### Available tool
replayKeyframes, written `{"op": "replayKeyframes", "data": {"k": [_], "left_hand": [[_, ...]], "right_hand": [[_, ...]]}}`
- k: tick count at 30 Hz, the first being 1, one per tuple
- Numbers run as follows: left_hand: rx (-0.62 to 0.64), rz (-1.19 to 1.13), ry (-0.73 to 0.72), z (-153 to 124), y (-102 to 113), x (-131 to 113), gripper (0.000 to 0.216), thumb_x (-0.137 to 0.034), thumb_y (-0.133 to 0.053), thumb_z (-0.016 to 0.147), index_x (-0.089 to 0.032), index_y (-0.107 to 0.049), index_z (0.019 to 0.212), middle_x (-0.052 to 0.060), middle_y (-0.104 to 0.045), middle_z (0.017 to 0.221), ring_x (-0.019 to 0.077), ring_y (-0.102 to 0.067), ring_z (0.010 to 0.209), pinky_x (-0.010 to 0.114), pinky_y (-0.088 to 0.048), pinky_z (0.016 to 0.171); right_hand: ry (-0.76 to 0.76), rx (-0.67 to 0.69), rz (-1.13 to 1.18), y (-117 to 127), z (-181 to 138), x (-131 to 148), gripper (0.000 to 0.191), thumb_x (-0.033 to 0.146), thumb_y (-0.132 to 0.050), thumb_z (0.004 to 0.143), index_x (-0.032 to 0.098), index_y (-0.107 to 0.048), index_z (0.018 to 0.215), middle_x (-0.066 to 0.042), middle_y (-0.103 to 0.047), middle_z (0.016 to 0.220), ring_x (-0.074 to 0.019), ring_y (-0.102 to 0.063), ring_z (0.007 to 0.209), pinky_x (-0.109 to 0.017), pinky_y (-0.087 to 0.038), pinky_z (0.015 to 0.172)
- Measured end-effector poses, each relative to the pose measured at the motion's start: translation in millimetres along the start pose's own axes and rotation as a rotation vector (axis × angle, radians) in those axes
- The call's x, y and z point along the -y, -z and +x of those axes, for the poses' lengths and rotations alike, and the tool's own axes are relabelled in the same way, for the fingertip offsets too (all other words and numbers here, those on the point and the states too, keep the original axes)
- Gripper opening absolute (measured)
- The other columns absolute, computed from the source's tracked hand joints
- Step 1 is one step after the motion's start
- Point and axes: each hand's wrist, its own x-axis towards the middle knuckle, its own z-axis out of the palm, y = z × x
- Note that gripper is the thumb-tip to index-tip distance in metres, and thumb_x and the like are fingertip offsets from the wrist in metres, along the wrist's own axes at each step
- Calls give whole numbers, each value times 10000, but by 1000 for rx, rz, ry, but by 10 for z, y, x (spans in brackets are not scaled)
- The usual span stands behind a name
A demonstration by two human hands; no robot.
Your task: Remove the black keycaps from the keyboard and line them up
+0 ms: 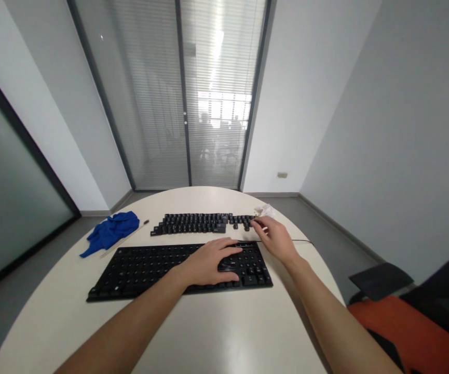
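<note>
A black keyboard (142,267) lies on the table, most of its key positions without caps; some caps sit at its right end. My left hand (212,262) rests over the right half of the keyboard, fingers stretched and apart. Behind it, loose black keycaps (193,223) are laid out in rows. My right hand (274,236) is at the right end of these rows, with thumb and fingertips pinched together on what looks like a small dark keycap (254,222), partly hidden by the fingers.
A crumpled blue cloth (113,231) lies at the left, with a thin-handled brush (125,239) beside it. White crumpled tissue (265,210) is behind my right hand. A cable (302,240) runs off the right side of the round table (204,332). An orange chair (407,327) stands at the right.
</note>
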Motion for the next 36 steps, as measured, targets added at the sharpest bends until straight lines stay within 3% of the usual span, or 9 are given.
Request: {"op": "replayKeyframes", "data": {"k": [6,11,17,23,31,36], "left_hand": [[63,-56,33,-9,87,35,749,-530,-734,740,-270,-475,1394,106,-471,1453,303,-440,1320,485,-335,1111],[103,-70,63,-59,234,50,592,-543,-764,693,-234,-644,1184,105,-530,1361,293,-505,1237,436,-399,1060],[-30,66,18,-51,155,5,430,-505,-741,730,-194,-658,1015,110,-585,1179,282,-544,1103,434,-426,988],[-28,1,-2,-63,109,15,391,-410,-724,761,-196,-606,1067,110,-563,1219,266,-532,1129,408,-428,1007],[-34,-24,-5,-58,111,14,430,-379,-728,749,-215,-590,1122,105,-559,1232,273,-526,1144,414,-426,1016],[-29,-28,-4,-53,116,7,420,-368,-734,742,-208,-597,1106,107,-564,1221,269,-531,1131,407,-431,1008]], "right_hand": [[-23,35,338,-3,-83,98,302,459,-501,931,176,-603,960,-83,-677,960,-164,-617,726,-264,-509,596],[-41,112,433,-46,-112,112,314,465,-534,919,183,-546,782,-20,-619,688,-117,-552,511,-242,-453,491],[-3,261,531,-67,-169,266,369,487,-580,888,190,-517,678,10,-580,561,-115,-551,466,-223,-421,443],[71,341,539,-32,-187,404,354,471,-604,875,184,-579,670,0,-607,556,-112,-539,470,-219,-405,451],[164,353,461,20,-170,463,367,466,-609,869,183,-588,636,-20,-642,611,-127,-550,546,-228,-427,512],[190,427,418,14,-189,509,363,475,-623,857,177,-616,651,-26,-680,655,-118,-561,545,-225,-434,530]]}}
